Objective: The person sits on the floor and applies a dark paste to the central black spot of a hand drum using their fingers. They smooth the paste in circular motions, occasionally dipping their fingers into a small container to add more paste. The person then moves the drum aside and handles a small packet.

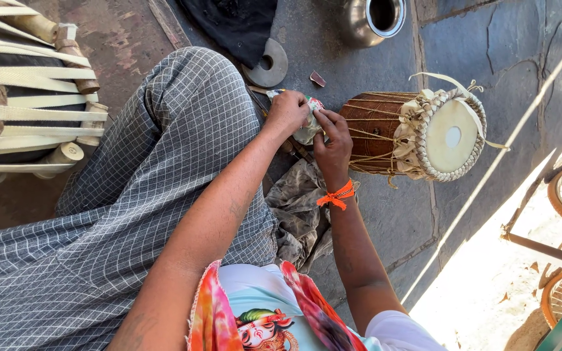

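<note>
crumpled packet pinched between left hand and right hand.

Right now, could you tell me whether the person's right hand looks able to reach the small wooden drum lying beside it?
Probably yes. The right hand sits just beside the small wooden drum, with nothing between them, though both hands are busy with a small packet.

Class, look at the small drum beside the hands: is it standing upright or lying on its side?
On its side: the drum lies on the stone floor, its pale round head facing sideways.
</note>
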